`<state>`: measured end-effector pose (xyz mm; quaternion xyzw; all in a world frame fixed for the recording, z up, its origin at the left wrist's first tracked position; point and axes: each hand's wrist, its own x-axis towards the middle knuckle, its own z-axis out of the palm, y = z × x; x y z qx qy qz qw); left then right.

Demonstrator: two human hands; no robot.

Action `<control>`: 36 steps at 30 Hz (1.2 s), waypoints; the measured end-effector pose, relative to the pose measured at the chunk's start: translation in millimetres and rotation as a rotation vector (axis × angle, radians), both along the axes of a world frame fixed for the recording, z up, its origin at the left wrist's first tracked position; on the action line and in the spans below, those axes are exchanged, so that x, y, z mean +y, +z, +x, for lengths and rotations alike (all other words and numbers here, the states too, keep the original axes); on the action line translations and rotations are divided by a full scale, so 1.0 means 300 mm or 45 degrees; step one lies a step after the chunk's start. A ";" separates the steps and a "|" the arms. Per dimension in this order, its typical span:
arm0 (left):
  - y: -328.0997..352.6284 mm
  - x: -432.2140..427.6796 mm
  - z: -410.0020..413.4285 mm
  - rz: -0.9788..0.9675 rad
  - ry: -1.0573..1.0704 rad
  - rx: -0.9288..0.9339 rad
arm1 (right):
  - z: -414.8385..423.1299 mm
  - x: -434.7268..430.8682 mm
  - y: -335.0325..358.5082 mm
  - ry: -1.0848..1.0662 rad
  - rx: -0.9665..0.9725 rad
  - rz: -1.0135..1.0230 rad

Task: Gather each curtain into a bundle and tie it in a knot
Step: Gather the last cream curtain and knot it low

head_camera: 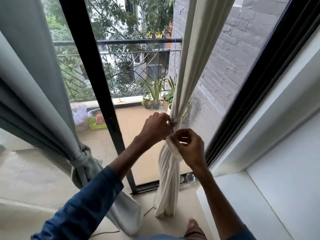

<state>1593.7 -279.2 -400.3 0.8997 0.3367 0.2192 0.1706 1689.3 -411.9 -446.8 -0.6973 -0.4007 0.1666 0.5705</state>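
A black-framed sliding glass door (97,87) filled most of the view, with a balcony and its dark railing (121,42) beyond the pane. On the left hung the grey curtain (34,84), already drawn into a bundle and tied in a knot (81,157) low down, its tail falling to the tiled floor (34,179). To the right of the door's middle post hung the cream curtain (194,58), gathered into a narrow column against the glass, its lower part twisted in long pleats that reached the floor. A white ledge (242,205) ran along the right side.

Both arms reached forward to the cream curtain, the left in a blue sleeve (83,205). The left hand (155,125) gripped the gathered neck of the cloth, fingers curled round it. The right hand (188,146), just below and touching the same bundle, pinched a wrapped fold of the cloth between thumb and fingers.

Potted plants (154,99) stood on the balcony behind the curtain. A bare foot (193,224) showed near the bottom edge, close to the curtain's hem.
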 end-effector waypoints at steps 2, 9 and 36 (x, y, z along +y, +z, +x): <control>0.011 -0.012 0.005 0.047 0.060 0.055 | -0.052 0.006 -0.010 0.031 -0.008 -0.026; 0.050 -0.043 0.004 0.147 0.117 0.166 | -0.109 0.042 -0.039 -0.246 -0.361 0.093; -0.008 0.052 -0.048 -0.189 -0.299 -0.056 | -0.019 -0.050 -0.042 0.273 -0.069 -0.145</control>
